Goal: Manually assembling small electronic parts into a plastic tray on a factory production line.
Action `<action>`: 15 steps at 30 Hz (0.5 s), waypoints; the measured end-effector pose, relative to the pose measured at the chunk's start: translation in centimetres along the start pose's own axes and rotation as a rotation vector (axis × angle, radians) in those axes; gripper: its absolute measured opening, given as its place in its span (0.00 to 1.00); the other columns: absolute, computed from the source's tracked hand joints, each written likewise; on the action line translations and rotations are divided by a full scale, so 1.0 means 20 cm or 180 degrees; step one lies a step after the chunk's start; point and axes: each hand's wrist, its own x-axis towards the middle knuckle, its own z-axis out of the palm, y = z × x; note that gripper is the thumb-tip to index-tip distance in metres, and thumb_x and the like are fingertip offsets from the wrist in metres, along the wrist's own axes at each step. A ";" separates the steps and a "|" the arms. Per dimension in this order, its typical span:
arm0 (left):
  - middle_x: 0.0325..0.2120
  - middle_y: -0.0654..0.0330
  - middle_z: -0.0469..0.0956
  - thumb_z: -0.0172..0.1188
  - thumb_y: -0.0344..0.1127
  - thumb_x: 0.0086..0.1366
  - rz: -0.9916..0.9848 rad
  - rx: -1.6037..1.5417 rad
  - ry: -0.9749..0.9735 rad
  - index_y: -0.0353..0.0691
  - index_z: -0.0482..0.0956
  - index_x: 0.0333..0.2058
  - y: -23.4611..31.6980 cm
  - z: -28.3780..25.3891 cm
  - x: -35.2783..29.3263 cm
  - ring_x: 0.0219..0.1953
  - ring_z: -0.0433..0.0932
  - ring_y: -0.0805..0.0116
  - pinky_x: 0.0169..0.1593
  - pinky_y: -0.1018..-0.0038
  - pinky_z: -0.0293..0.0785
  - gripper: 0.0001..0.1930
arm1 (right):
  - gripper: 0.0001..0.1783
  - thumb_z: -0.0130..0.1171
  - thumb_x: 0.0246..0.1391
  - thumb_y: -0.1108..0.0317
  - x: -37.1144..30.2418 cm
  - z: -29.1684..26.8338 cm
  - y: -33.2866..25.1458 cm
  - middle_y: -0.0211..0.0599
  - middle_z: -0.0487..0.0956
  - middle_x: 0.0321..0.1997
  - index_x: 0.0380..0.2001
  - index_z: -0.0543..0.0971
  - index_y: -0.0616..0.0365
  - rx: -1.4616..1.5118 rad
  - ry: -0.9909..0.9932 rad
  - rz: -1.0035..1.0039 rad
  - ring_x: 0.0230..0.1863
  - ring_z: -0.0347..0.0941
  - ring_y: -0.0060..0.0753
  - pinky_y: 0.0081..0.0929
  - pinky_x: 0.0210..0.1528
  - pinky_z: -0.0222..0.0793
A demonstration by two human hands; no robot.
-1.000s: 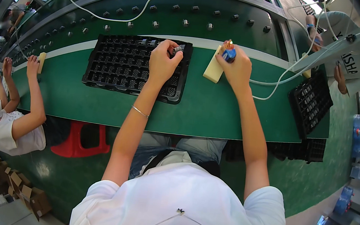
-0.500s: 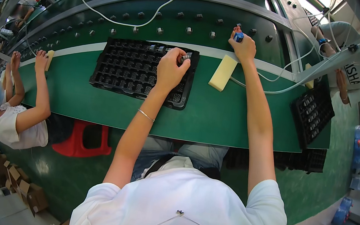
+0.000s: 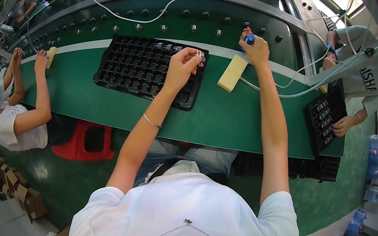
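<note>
My left hand (image 3: 181,69) is over the right part of a black compartment tray (image 3: 100,76). Its thumb and fingers pinch a small dark component with bright metal prongs (image 3: 200,57). My right hand (image 3: 258,50) reaches farther out, above the near edge of the conveyor belt. Its fingers are closed round a small blue object (image 3: 249,39); its exact kind is hard to make out. Some of the tray's far compartments hold small parts, while many others show bare pockets. A pale yellow block (image 3: 232,73) lies on the green table between the tray and my right forearm.
Small components (image 3: 194,28) stand in rows along the dark green conveyor belt (image 3: 181,35). A white cable (image 3: 292,94) loops past my right forearm. At the right, a co-worker's hand (image 3: 343,125) touches another black tray (image 3: 323,119). Another co-worker (image 3: 17,114) sits at the left beside a red stool (image 3: 81,144).
The prongs of the component in my left hand now show, pointing up. Components on the belt have shifted slightly left. The right co-worker's hand has come down onto the other tray.
</note>
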 end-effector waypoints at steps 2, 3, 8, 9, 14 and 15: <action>0.29 0.62 0.82 0.60 0.29 0.66 -0.0049 -0.0068 0.0007 0.32 0.80 0.41 0.01 0.01 -0.01 0.25 0.74 0.82 0.26 0.86 0.65 0.08 | 0.22 0.69 0.42 0.48 -0.01 -0.02 -0.01 0.51 0.82 0.28 0.27 0.83 0.59 0.0103 -0.0031 0.0000 0.33 0.80 0.55 0.44 0.38 0.75; 0.29 0.62 0.82 0.60 0.29 0.65 -0.0096 -0.0135 0.0004 0.32 0.80 0.41 0.02 0.02 -0.01 0.24 0.73 0.83 0.25 0.86 0.65 0.08 | 0.21 0.69 0.44 0.50 -0.03 -0.04 0.00 0.47 0.83 0.28 0.28 0.83 0.59 0.0400 0.0206 -0.0057 0.32 0.81 0.49 0.39 0.37 0.75; 0.29 0.62 0.82 0.65 0.29 0.62 -0.0097 -0.0253 0.0083 0.33 0.81 0.41 0.12 0.07 -0.05 0.25 0.74 0.83 0.27 0.86 0.67 0.10 | 0.16 0.66 0.55 0.57 -0.21 -0.23 -0.29 0.33 0.84 0.32 0.40 0.84 0.57 0.2469 -0.0401 0.0158 0.29 0.79 0.22 0.21 0.30 0.71; 0.29 0.62 0.82 0.67 0.29 0.61 -0.0137 -0.0248 0.0028 0.33 0.81 0.41 0.15 0.09 -0.06 0.25 0.75 0.83 0.27 0.86 0.68 0.10 | 0.17 0.64 0.58 0.58 -0.27 -0.25 -0.33 0.31 0.83 0.34 0.44 0.81 0.58 0.2873 -0.0752 0.0268 0.28 0.77 0.19 0.17 0.28 0.69; 0.30 0.62 0.82 0.68 0.29 0.60 0.0097 0.0163 -0.0203 0.32 0.82 0.42 0.18 0.14 -0.07 0.28 0.76 0.82 0.30 0.85 0.71 0.12 | 0.21 0.60 0.62 0.59 -0.49 -0.34 -0.44 0.30 0.81 0.35 0.52 0.76 0.61 0.3862 -0.1624 0.0742 0.24 0.72 0.13 0.12 0.24 0.66; 0.29 0.63 0.82 0.68 0.29 0.61 0.0107 0.0148 -0.0229 0.32 0.82 0.42 0.18 0.15 -0.08 0.27 0.75 0.83 0.29 0.85 0.69 0.11 | 0.21 0.60 0.62 0.59 -0.51 -0.32 -0.44 0.29 0.80 0.34 0.52 0.76 0.62 0.3917 -0.1573 0.0767 0.23 0.71 0.12 0.11 0.22 0.65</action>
